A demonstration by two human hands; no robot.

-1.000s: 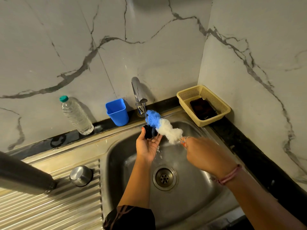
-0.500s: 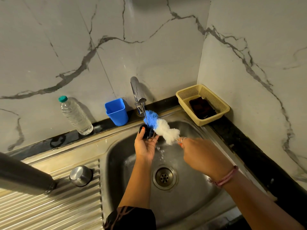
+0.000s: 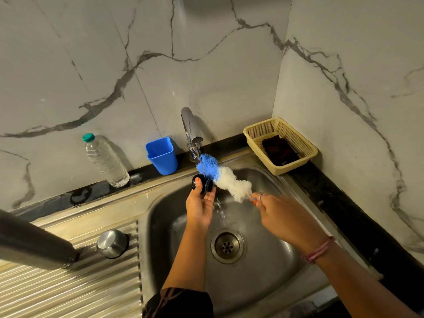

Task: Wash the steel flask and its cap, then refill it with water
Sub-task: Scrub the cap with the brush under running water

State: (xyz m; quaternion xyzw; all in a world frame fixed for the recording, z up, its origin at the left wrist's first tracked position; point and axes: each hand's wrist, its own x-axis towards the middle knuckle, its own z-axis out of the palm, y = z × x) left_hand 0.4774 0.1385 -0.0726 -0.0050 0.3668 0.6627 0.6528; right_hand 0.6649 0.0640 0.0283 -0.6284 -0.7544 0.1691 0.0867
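Note:
My left hand [image 3: 199, 207] holds a small black cap [image 3: 204, 183] between thumb and fingers under the thin stream from the tap [image 3: 190, 127]. My right hand [image 3: 282, 216] grips the handle of a blue and white bottle brush [image 3: 222, 175], whose blue tip lies against the cap. The steel flask [image 3: 32, 242] lies on its side on the ribbed draining board at the left, partly cut off by the frame edge. A steel cup-shaped lid [image 3: 112, 243] stands next to its mouth. Water falls into the sink [image 3: 270, 278] near the drain [image 3: 227, 245].
On the black ledge behind the sink stand a clear plastic bottle [image 3: 105, 160] with a green top and a blue plastic cup [image 3: 161, 156]. A beige basket [image 3: 302, 143] with a dark scrub pad sits in the right corner. Marble walls close in behind and on the right.
The brush has slid a little along the cap while both hands stay under the tap. Nothing else has moved.

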